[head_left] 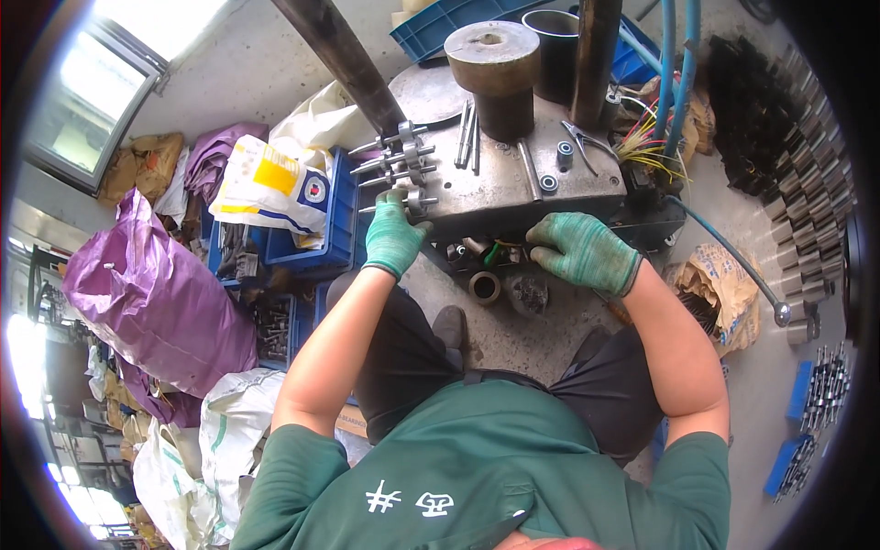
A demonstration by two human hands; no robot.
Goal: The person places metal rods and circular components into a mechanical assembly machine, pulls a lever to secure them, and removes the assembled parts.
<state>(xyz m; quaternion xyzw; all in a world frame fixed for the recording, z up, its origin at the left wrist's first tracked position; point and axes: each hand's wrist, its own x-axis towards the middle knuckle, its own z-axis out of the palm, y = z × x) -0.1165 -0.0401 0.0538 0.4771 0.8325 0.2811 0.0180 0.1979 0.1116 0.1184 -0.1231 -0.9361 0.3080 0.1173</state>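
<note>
Left hand (392, 236), gloved, pinches a stud (414, 203) at the block's (513, 188) left edge, centre frame. Right hand (582, 252) rests curled on the block's lower edge; what it holds I cannot tell. A slipping glove could knock the neighbouring studs (394, 156) loose into the blue crate (341, 220).

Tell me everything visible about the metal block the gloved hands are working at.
The metal block is a grey, worn steel slab lying flat, with bolt holes and loose rods and pliers on top. A thick brown cylinder stands upright on it. Threaded studs with nuts jut from its left side, where the left hand touches them. The right hand rests at its front edge.
</note>
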